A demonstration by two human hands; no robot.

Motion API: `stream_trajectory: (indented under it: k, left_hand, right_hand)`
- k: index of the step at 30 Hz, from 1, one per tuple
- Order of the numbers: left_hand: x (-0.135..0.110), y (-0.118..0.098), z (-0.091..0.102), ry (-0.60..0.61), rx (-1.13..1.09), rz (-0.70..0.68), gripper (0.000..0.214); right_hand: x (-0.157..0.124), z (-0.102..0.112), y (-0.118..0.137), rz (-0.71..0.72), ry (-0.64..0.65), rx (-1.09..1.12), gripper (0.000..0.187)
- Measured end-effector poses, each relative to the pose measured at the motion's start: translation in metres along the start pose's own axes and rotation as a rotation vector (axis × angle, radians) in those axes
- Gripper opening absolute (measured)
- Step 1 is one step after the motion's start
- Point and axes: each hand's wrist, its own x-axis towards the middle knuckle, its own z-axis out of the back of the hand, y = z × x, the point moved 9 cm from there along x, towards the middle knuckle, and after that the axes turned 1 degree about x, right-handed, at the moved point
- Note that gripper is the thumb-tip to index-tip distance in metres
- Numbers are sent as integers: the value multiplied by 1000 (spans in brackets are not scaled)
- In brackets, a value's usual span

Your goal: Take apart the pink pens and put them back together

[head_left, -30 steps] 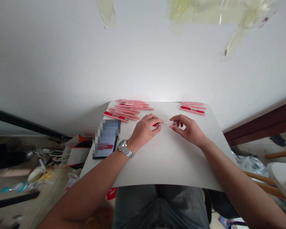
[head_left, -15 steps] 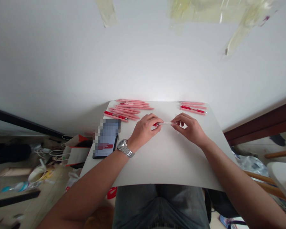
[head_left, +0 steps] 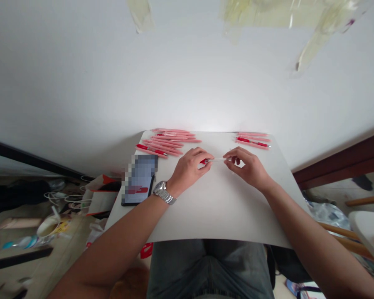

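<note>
Above the middle of the white table (head_left: 205,216), my left hand (head_left: 190,168) pinches the red end of a pen (head_left: 218,159). A thin, clear to whitish section of it spans the gap to my right hand (head_left: 249,168), whose thumb and fingertips close on the other end. Whether that section is a refill or part of the barrel I cannot tell. Behind my left hand lies a pile of pink pens (head_left: 166,143), with a red pen (head_left: 151,150) at its front. Beyond my right hand are a few more pink pens (head_left: 252,134) and another red pen (head_left: 254,143).
A phone (head_left: 140,178) with a blurred screen lies at the table's left edge, beside my watch (head_left: 163,192). The white wall (head_left: 187,74) rises behind the table. On the floor at left are a bottle (head_left: 23,242), a cup (head_left: 48,226) and cables.
Both hands keep nearly the same place and grip on the pen. The view has shifted very slightly.
</note>
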Motion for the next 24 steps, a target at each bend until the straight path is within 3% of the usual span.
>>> stream_trajectory:
  k: [24]
  left_hand:
    - [-1, 1, -5, 46, 5, -8, 15]
  right_hand:
    - [0, 3, -4, -67, 1, -15, 24]
